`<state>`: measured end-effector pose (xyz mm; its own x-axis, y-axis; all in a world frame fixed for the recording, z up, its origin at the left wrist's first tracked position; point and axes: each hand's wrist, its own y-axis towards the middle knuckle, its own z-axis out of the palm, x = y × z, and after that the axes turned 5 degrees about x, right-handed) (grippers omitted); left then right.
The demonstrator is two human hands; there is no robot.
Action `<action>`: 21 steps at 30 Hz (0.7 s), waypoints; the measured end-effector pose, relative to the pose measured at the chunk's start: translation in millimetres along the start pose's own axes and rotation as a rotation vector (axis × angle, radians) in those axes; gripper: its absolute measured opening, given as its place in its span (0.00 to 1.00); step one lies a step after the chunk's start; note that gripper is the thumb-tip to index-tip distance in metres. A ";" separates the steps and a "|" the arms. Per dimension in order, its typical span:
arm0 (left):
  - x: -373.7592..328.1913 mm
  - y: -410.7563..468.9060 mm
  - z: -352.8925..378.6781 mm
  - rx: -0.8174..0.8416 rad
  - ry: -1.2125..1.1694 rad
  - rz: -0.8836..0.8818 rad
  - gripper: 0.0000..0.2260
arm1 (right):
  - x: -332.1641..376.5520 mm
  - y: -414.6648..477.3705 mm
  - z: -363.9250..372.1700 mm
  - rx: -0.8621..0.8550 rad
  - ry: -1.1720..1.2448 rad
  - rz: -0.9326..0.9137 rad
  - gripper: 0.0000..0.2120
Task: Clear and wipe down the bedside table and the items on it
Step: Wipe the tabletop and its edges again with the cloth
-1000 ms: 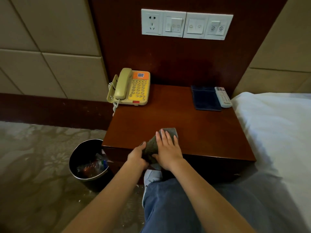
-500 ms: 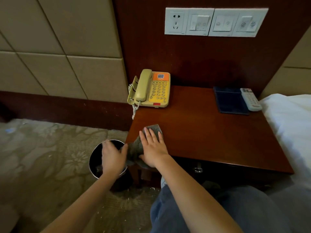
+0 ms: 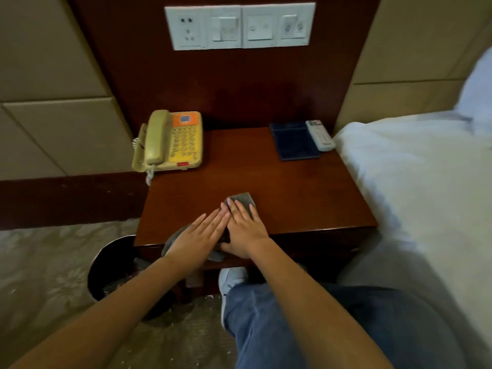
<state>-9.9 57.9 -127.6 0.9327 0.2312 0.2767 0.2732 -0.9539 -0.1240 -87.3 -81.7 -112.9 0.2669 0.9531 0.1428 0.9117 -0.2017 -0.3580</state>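
Pressing flat, fingers straight: left hand (image 3: 198,235) and right hand (image 3: 246,227) on rumpled grey cloth (image 3: 241,199) at dark wooden bedside table (image 3: 292,195) front edge; yellow corded telephone (image 3: 183,141) beyond, back-left corner, nearer left hand.

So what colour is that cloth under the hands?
Grey; the folded wiping cloth shows best in the head view.

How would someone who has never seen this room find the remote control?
Find the dark wooden bedside table beside the white bed. At its back corner nearest the bed lies a flat dark blue pad. The remote is the slim white buttoned bar along the pad's bed-side edge, pale and narrow against it.
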 end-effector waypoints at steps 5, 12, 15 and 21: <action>-42.8 49.5 -22.9 -0.069 0.047 0.098 0.44 | -64.8 -35.1 2.3 -0.012 0.032 0.099 0.45; -129.6 116.4 -53.7 -0.017 0.037 0.123 0.32 | -150.8 -86.0 7.2 -0.019 0.020 0.261 0.41; -159.1 127.9 -59.4 -0.033 0.062 0.081 0.31 | -171.4 -96.8 9.2 -0.024 -0.007 0.289 0.39; -184.8 149.0 -65.2 -0.106 0.063 0.084 0.33 | -202.5 -106.4 10.7 -0.039 -0.052 0.319 0.38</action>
<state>-156.8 -139.4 -135.1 0.9339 0.1402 0.3288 0.1650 -0.9851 -0.0484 -241.7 -250.8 -113.7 0.5257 0.8504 -0.0181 0.7962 -0.4995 -0.3415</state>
